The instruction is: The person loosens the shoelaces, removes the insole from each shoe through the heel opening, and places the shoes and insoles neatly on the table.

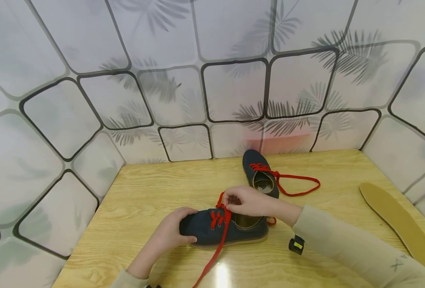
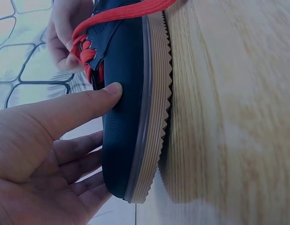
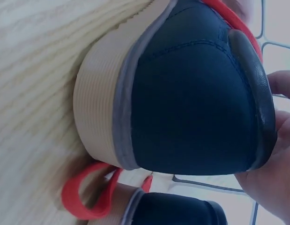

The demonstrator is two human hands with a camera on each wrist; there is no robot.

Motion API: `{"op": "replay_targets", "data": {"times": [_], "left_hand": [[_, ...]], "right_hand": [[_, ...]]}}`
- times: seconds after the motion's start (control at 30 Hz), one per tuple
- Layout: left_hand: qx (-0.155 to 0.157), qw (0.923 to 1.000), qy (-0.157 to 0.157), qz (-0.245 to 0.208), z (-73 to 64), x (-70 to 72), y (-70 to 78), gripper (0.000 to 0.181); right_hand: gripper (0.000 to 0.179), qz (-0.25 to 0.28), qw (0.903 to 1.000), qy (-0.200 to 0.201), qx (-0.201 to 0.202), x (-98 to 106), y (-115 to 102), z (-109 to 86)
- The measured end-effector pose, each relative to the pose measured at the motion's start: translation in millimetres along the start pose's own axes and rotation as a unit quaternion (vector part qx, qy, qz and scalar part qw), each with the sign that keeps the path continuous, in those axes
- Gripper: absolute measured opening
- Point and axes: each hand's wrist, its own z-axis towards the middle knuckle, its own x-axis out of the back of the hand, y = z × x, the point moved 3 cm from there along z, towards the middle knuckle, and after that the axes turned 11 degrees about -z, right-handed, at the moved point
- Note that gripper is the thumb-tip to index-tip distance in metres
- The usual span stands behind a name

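Observation:
A dark blue shoe [image 1: 201,229] with a ribbed tan sole rests on the wooden table, its toe to the left. My left hand [image 1: 169,230] grips the toe; in the left wrist view the thumb [image 2: 109,93] presses one side while the fingers lie against the other. Above the shoe's opening, my right hand [image 1: 246,200] pinches the red shoelace [image 1: 219,244] between thumb and fingers. One long lace end hangs over the shoe's near side and runs to the table's front. The right wrist view shows the heel [image 3: 196,108] close up, with the right fingertips largely hidden.
Behind stands a second dark blue shoe [image 1: 250,162], whose red lace loop [image 1: 306,177] spreads to the right. A flat tan insole-shaped piece [image 1: 389,212] lies at the table's right side. Patterned fabric walls [image 1: 234,92] enclose the back and sides of the wooden table [image 1: 155,184].

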Motion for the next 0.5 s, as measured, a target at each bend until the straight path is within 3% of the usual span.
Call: {"op": "replay_targets", "data": {"times": [0.27, 0.5], "left_hand": [[0.001, 1.0, 0.003, -0.002, 0.7, 0.5, 1.4, 0.071], [-0.001, 1.0, 0.0, 0.0, 0.6, 1.2, 1.2, 0.07]], "right_hand": [[0.017, -0.083, 0.9917, 0.03, 0.094, 1.7, -5.9, 1.4], [0.016, -0.124, 0.986, 0.018, 0.11, 3.7, -10.3, -0.1]]}}
